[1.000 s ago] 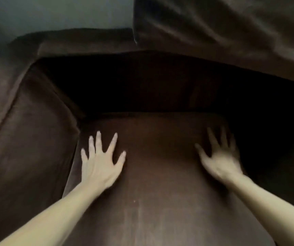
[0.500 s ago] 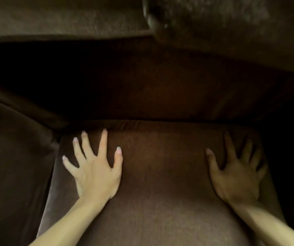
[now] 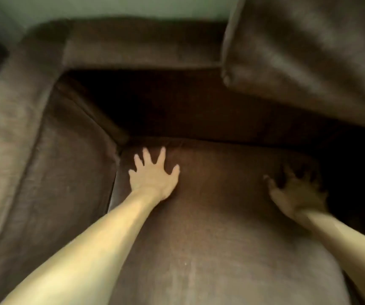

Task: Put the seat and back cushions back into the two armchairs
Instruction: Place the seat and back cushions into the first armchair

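Seat cushion (image 3: 210, 227) flat in armchair (image 3: 22, 128), long axis front-to-back, both palms pressing

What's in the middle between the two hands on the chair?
Only bare brown seat cushion. The head view shows nothing lying between the left hand and the right hand.

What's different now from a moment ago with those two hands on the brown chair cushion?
Little moved. The left hand has slid toward the back left corner of the brown fabric seat cushion; the right hand, blurred, has curled its fingers near the right edge. Nothing was gripped or released. Both hands still press the cushion; the loose brown back cushion stays upper right.
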Demonstrator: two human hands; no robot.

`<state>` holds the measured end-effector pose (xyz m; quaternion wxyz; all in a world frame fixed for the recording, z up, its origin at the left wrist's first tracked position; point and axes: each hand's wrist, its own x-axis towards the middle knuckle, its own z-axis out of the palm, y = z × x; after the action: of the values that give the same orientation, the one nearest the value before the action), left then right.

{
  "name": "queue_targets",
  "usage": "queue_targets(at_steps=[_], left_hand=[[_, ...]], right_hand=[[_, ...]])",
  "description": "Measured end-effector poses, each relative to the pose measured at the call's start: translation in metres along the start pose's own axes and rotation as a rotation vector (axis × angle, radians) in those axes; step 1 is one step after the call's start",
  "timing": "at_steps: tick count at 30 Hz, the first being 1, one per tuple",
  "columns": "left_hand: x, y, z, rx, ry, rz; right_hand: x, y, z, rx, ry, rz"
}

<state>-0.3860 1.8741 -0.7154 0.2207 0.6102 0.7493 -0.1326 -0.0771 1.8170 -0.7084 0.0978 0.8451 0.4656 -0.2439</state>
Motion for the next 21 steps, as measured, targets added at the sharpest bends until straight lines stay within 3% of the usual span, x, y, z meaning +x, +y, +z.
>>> queue_targets(at_steps=[5, 13, 21], left_hand=[[-0.118, -0.014, -0.064, -0.048, -0.04, 0.063], [-0.325, -0.027, -0.117, -0.087, 0.012, 0.169], [-0.51, 0.008, -0.162, -0.153, 0.018, 0.205]], right_hand=[[-0.113, 0.018, -0.058, -0.06, -0.023, -0.197], [-0.292, 0.1, -0.124, 0.058, -0.002, -0.271], [-0.441, 0.225, -0.216, 0.229, 0.194, -0.27]])
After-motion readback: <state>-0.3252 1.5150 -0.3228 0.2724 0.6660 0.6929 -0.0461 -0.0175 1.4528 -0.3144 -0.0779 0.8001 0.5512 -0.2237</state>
